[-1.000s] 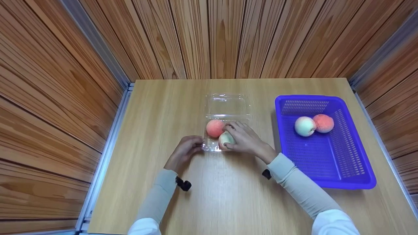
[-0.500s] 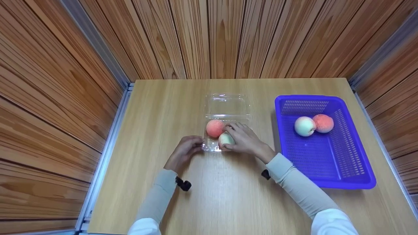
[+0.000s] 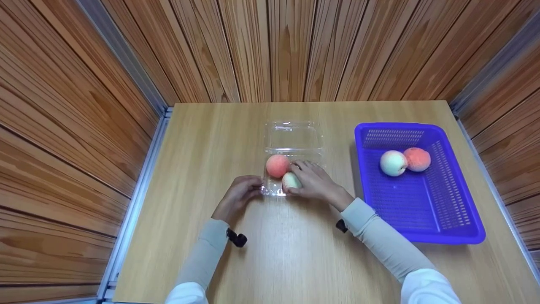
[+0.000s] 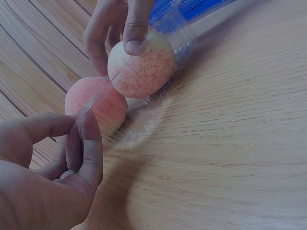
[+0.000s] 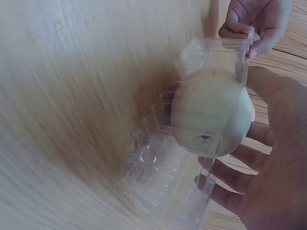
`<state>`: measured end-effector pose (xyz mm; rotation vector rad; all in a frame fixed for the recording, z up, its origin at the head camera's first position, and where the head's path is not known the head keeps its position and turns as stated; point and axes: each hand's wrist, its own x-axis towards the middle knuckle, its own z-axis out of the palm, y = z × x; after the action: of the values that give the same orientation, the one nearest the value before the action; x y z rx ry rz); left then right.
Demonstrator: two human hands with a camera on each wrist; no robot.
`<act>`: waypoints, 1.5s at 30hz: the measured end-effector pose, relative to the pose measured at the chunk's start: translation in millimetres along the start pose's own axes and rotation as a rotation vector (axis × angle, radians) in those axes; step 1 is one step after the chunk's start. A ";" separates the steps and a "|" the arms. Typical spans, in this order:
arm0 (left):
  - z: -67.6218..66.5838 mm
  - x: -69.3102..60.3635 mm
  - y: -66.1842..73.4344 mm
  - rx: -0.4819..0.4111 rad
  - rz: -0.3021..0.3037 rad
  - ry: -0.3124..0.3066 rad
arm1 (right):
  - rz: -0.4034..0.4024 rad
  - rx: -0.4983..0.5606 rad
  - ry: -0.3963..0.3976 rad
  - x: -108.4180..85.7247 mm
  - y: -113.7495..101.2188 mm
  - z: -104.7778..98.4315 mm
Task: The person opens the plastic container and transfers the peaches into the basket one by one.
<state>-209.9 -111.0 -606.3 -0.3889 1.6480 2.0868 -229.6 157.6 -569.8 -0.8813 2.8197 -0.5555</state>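
Head: I have the clear box (image 3: 294, 137) mid-desk (image 3: 211, 147), lid open toward the desk's far edge. Left hand (image 3: 239, 194) pinches the box's near left corner. Right hand (image 3: 314, 179) grips the pale peach (image 3: 290, 180) in the box's near half; red peach (image 3: 277, 166) sits just beside it, toward the hinge. Basket (image 3: 405, 211) by the desk's right edge holds another pale peach (image 3: 393, 163) touching another red peach (image 3: 417, 159).

Left wrist: I see left thumb and fingers on the rim, right thumb on the pale peach.

Right wrist: right fingers round the pale peach's far side.
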 end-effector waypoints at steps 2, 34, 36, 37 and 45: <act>0.0 0.0 0.0 -0.001 -0.001 -0.001 | 0.011 0.003 -0.011 0.2 -0.3 -0.1; 1.4 1.1 0.0 -0.020 0.018 -0.008 | 0.142 0.186 -0.112 7.2 -1.1 3.7; 1.4 0.5 0.8 -0.017 0.019 -0.010 | 0.146 0.209 -0.109 8.0 -0.7 4.5; 1.3 0.2 1.0 -0.015 0.019 -0.011 | 0.145 0.217 -0.104 8.4 -0.6 4.9; 0.3 -0.4 0.3 -0.001 0.012 -0.014 | 0.145 0.209 -0.090 10.7 0.4 8.5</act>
<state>-209.6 -110.8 -605.7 -0.3654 1.6450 2.0948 -236.5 149.2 -578.0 -0.6410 2.6574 -0.7517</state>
